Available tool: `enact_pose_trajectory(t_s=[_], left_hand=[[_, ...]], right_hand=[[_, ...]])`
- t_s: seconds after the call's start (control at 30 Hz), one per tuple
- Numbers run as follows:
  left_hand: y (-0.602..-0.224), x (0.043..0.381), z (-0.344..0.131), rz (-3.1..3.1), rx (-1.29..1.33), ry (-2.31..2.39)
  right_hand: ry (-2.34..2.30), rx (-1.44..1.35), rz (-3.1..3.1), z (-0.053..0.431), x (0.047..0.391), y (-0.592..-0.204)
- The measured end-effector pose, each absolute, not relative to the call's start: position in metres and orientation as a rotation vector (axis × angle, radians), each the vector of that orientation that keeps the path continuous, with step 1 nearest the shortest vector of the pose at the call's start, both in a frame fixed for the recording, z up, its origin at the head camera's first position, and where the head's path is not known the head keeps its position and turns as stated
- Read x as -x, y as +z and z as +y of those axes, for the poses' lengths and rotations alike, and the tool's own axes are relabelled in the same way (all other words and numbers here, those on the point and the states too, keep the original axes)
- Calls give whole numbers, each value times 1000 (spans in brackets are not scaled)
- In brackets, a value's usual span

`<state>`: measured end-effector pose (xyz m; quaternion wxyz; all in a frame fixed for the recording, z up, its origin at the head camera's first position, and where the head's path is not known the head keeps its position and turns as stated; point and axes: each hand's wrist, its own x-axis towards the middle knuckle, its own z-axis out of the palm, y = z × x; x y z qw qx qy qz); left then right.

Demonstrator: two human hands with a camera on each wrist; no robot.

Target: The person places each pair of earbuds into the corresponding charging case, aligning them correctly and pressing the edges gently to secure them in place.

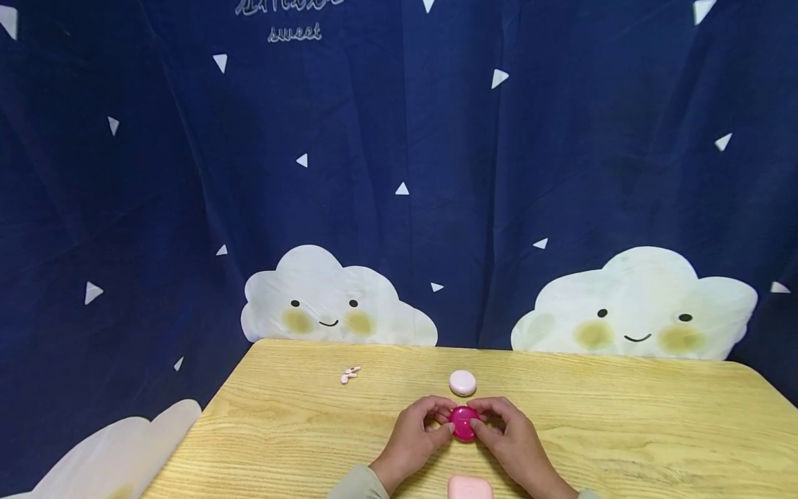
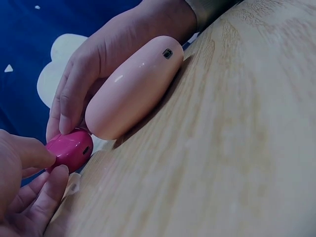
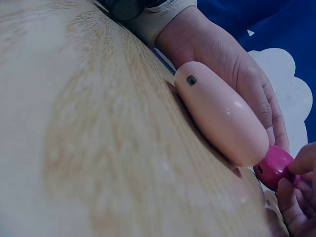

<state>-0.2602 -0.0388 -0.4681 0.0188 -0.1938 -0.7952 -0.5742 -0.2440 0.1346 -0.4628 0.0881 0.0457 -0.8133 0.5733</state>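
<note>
Both hands hold a glossy magenta round earbud case close over the table. My left hand pinches its left side between thumb and fingers, while the thumb of my right hand lies on its right side. A small dark port shows on the magenta case in the left wrist view. The lid looks closed. Just behind the hands sits a pale pink round case. Nearer the body, a peach-pink case lies on the table; its port side faces both wrist cameras.
A pair of pale pink earbuds lies toward the back left of the wooden table. Behind the table's far edge hangs a dark blue curtain with printed clouds and triangles.
</note>
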Motion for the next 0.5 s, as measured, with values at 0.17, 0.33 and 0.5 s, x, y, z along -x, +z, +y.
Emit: enact_pose_trajectory(t_s=[0.17,0.33,0.5], left_hand=[[-481,268,-39,-2496,594,-1731],[-483,269,-40,-2502,610,-1721],[-482,269,-40,-2502,623,-1715]], right_hand=[[1706,-163,-2406,134,242,-459],[1714,-147,-2417,137,248,-470],[1722,-146,-2416,139,253,-479]])
